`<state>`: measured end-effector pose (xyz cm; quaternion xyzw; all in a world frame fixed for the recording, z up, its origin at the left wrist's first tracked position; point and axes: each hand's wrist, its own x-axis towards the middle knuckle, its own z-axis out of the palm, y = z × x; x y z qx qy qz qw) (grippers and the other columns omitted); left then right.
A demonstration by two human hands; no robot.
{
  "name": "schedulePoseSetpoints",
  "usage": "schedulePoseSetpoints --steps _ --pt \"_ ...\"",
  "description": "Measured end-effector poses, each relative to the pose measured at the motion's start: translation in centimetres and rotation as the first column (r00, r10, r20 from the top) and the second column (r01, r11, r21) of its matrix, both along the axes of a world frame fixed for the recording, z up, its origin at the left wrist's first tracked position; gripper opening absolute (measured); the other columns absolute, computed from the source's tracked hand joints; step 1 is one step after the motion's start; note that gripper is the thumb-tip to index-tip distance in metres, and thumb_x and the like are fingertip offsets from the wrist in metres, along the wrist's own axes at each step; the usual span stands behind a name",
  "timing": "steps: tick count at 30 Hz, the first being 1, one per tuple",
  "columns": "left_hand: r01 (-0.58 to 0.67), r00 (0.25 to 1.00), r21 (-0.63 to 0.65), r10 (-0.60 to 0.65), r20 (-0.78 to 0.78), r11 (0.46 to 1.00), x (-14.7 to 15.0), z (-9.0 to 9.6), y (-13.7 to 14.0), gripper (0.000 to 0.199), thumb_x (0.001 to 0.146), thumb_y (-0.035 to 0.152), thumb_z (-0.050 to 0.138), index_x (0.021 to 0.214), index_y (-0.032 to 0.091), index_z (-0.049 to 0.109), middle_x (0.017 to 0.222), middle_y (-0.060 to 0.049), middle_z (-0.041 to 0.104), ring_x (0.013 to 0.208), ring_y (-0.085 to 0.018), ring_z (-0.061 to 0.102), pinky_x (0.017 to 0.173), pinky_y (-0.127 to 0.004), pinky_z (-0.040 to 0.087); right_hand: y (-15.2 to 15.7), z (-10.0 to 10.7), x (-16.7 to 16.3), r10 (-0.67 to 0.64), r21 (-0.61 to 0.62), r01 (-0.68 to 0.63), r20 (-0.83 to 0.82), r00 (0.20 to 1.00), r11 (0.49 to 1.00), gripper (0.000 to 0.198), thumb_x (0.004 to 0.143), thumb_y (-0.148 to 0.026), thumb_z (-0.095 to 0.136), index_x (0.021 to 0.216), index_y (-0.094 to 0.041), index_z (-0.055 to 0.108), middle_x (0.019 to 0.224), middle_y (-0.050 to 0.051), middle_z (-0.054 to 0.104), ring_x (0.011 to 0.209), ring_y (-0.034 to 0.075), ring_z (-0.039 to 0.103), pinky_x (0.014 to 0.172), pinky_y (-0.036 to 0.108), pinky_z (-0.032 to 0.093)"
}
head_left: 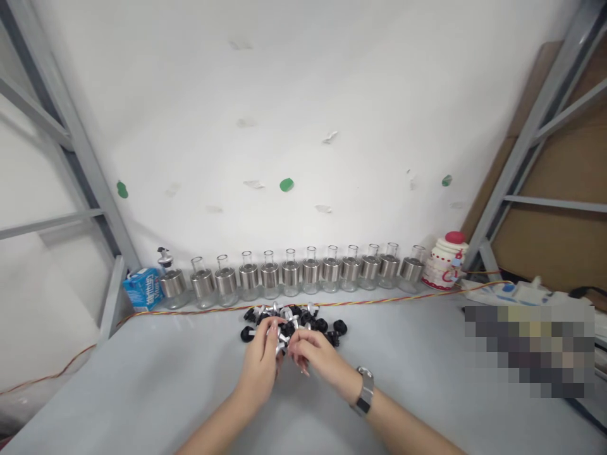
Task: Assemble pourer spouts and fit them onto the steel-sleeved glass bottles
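Note:
My left hand (262, 357) is closed on a bottle pourer (283, 339) with silvery and black parts, partly covered by the fingers. Close beside it on the right, my right hand (318, 355) has its fingers curled and pinched near the same piece; what they grip is hidden. Just behind both hands, a heap of black and silver bottle pourers (340, 327) lies on the grey table (165, 385). At the back stands a row of glass bottles with metal sleeves (291, 273). The leftmost bottle (173, 284) has a pourer (164, 256) at its neck; the others have bare necks.
A blue carton (143, 289) stands at the back left. A white and red cake-shaped jar (444, 262) is at the back right, near a white and blue object (516, 291). A twisted red and yellow wire (332, 303) crosses the table before the bottles. Grey metal posts flank the table.

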<state>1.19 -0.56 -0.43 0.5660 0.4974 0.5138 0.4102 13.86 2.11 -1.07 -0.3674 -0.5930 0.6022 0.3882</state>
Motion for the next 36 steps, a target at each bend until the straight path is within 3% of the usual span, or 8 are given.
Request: schedulePoseSetpoints --steps 6,11,17,22,27,30,33,36 --pt "0.074 0.995 -0.035 -0.072 0.073 0.997 0.3 -0.1 -0.1 0.038 0.083 0.047 0.031 0.107 0.020 0.043 0.056 0.007 0.041 0.037 -0.007 0.037 0.035 -0.018 0.032 -0.5 -0.7 -0.7 0.048 -0.018 -0.048 0.011 0.999 0.999 0.041 0.078 -0.046 0.037 0.051 -0.017 0.046 0.043 -0.003 0.044 0.034 0.008 0.036 0.034 0.020 0.028" --pt "0.025 0.999 -0.023 -0.024 0.029 0.999 1.3 -0.6 -1.0 0.038 0.085 0.046 0.027 0.113 0.023 0.036 0.062 0.004 0.046 0.045 -0.009 0.043 0.043 -0.020 0.037 -1.6 -0.6 -1.6 -0.258 0.183 0.241 0.079 0.963 0.953 0.037 0.081 -0.046 0.038 0.058 -0.017 0.045 0.047 -0.005 0.038 0.043 0.009 0.038 0.042 0.020 0.030" --pt "-0.015 0.996 0.052 0.019 -0.090 0.999 1.7 -0.5 -1.7 0.041 0.086 0.043 0.026 0.121 0.021 0.031 0.055 0.004 0.046 0.044 -0.011 0.044 0.043 -0.021 0.036 -1.9 0.1 -1.7 -0.403 0.229 0.365 0.149 0.903 0.902 0.037 0.077 -0.038 0.044 0.048 -0.019 0.034 0.043 -0.006 0.031 0.042 0.008 0.031 0.041 0.021 0.023" --pt "0.029 0.990 -0.205 0.000 0.139 0.978 2.4 0.2 -0.9 0.042 0.083 0.045 0.030 0.117 0.021 0.033 0.045 0.008 0.040 0.035 -0.009 0.038 0.032 -0.016 0.028 -1.9 -0.2 -1.4 -0.411 0.229 0.372 0.160 0.897 0.900 0.038 0.081 -0.041 0.037 0.050 -0.019 0.037 0.041 -0.005 0.039 0.038 0.009 0.037 0.040 0.021 0.025" --pt "0.199 0.965 -0.406 -0.106 0.241 0.892 1.9 -0.1 0.4 0.041 0.082 0.038 0.028 0.115 0.015 0.037 0.031 0.009 0.037 0.023 -0.008 0.025 0.024 -0.015 0.015 -2.0 -0.2 -1.1 -0.533 0.512 0.375 0.205 0.821 0.773 0.038 0.082 -0.036 0.037 0.048 -0.019 0.034 0.048 -0.003 0.037 0.048 0.010 0.035 0.047 0.022 0.026" --pt "0.121 0.977 -0.303 -0.059 0.206 0.945 1.8 -0.5 0.3 0.039 0.082 0.039 0.030 0.113 0.017 0.038 0.037 0.009 0.038 0.027 -0.009 0.032 0.027 -0.016 0.022 -1.9 -0.1 -1.1 -0.502 0.523 0.339 0.206 0.840 0.782 0.037 0.083 -0.037 0.037 0.050 -0.019 0.033 0.049 -0.003 0.035 0.049 0.010 0.033 0.048 0.023 0.025" --pt "-0.017 0.997 -0.093 0.024 0.077 0.996 1.8 -0.6 -0.4 0.039 0.084 0.041 0.028 0.117 0.021 0.033 0.050 0.006 0.044 0.036 -0.010 0.040 0.035 -0.019 0.033 -1.7 -0.3 -1.4 -0.454 0.354 0.373 0.181 0.872 0.858 0.038 0.079 -0.044 0.042 0.052 -0.019 0.032 0.048 -0.005 0.032 0.047 0.009 0.031 0.045 0.022 0.024" --pt "-0.089 0.986 0.061 0.096 -0.137 0.994 1.3 -0.5 -0.7 0.042 0.086 0.039 0.025 0.125 0.021 0.027 0.059 0.001 0.052 0.046 -0.013 0.049 0.046 -0.023 0.038 -1.7 -0.3 -1.7 -0.395 0.156 0.379 0.093 0.914 0.912 0.042 0.074 -0.051 0.047 0.050 -0.019 0.034 0.046 -0.007 0.031 0.044 0.008 0.030 0.043 0.021 0.024"
